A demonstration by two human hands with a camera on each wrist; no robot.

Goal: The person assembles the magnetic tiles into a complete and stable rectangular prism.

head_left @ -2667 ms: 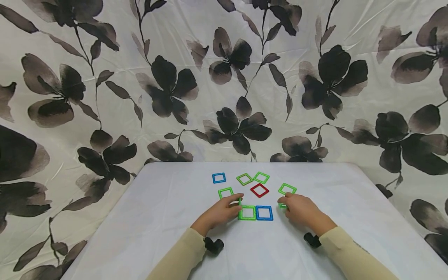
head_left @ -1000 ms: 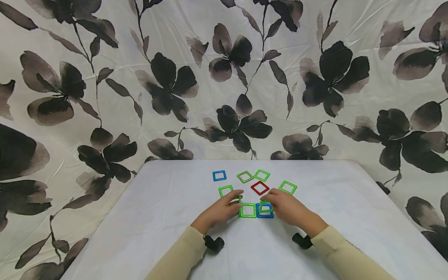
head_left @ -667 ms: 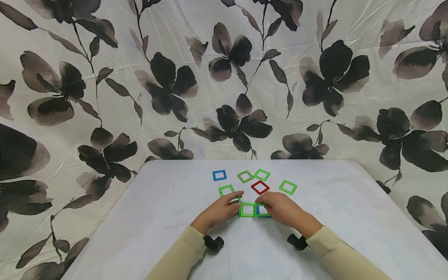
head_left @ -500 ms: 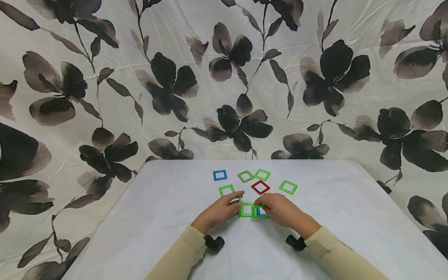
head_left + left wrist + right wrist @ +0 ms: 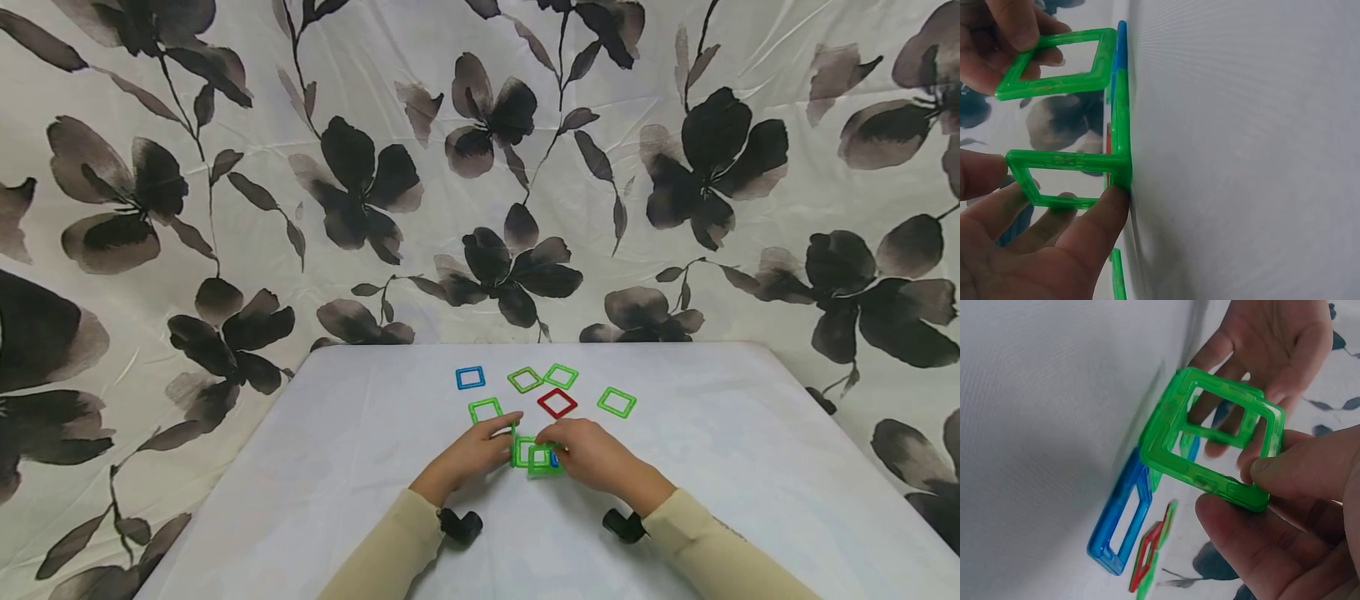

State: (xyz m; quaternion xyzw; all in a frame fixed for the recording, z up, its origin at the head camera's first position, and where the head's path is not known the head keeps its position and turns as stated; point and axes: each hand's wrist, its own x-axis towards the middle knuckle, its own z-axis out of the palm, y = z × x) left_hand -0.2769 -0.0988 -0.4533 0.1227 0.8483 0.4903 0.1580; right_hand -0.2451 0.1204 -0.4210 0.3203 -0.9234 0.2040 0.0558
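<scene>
Left hand [image 5: 471, 452] part-closed, fingers pinching upright green square [image 5: 1063, 160] on edge of flat green square [image 5: 1121, 119]; right hand [image 5: 592, 454] pinches second green square [image 5: 1197, 481] nearby, contact unclear. Likely joining step; next needs edge alignment.

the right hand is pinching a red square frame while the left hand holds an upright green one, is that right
Not quite: the square frame pinched by the right hand is green, not red, as the right wrist view shows. The left hand does hold an upright green frame.

Free passage along near tabletop [image 5: 542, 546], 6 frames [image 5: 567, 411] in the way beyond left hand [image 5: 472, 454] and right hand [image 5: 595, 452].
</scene>
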